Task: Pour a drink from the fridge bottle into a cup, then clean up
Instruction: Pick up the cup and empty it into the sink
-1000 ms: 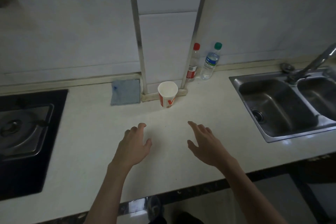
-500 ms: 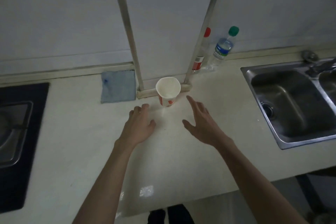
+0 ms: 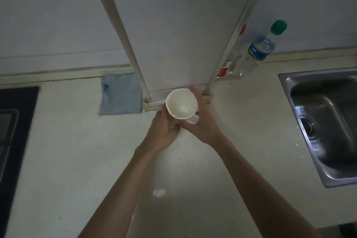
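Observation:
A white paper cup [image 3: 181, 104] with red print stands upright on the pale counter [image 3: 241, 141], just in front of a white boxed column. Both hands hold it. My left hand [image 3: 164, 131] wraps its left and lower side. My right hand [image 3: 202, 123] cups its right side, fingers reaching behind the rim. The cup looks empty inside. Two bottles stand at the back right by the wall: a clear one with a green cap [image 3: 257, 52] and one with a red cap [image 3: 225, 65], mostly hidden behind the column's metal edge.
A blue cloth [image 3: 120, 94] lies flat at the back left of the cup. A steel sink [image 3: 328, 121] fills the right side. A dark hob [image 3: 11, 131] sits at the far left. The counter's front edge runs near the bottom right.
Both hands moved forward from hovering open over the counter and closed around the cup. The camera has leaned closer to the wall.

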`<state>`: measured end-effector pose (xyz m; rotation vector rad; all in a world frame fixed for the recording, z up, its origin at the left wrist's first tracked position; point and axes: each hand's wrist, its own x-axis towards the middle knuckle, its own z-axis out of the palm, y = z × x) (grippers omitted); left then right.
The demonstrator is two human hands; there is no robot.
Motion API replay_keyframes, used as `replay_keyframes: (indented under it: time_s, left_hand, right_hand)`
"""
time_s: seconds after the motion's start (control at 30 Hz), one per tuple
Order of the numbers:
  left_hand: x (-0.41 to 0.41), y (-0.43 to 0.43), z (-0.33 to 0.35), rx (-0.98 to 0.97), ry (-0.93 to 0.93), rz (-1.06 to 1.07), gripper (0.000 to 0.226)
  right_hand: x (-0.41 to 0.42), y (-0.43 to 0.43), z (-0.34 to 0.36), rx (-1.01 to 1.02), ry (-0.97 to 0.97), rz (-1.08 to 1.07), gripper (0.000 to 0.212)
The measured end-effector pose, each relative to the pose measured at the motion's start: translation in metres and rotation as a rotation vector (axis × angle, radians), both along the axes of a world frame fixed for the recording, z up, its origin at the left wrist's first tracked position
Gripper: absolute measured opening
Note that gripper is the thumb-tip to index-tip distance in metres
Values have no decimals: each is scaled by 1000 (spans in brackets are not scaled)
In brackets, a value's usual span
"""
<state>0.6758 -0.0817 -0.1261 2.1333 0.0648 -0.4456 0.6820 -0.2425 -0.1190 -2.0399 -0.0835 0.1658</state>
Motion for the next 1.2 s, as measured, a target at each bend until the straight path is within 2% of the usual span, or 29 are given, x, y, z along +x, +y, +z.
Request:
replay_keyframes:
  time_s: [0.37,0.5,0.67,0.8,1.2]
  left_hand:
    - [-2,-6,-2,-37,-60,-2,81]
    - [-9,-1,13,-75,-99,1,86]
    - [-16,2,42,-195,-101,35,83]
    - [-24,-2,74,-289,-154,29,79]
    - [-46,-18,133,-412,-292,-121,77]
  right_hand:
    - [-1,13,-2,102,-91,-75,93]
    - [-10,13,20,146,-149,-83,83]
    - [-18,9,51,132,-219,-75,91]
    - [-31,9,90,132,-313,-88,87]
    - [-74,-4,162,94,-431,-177,87]
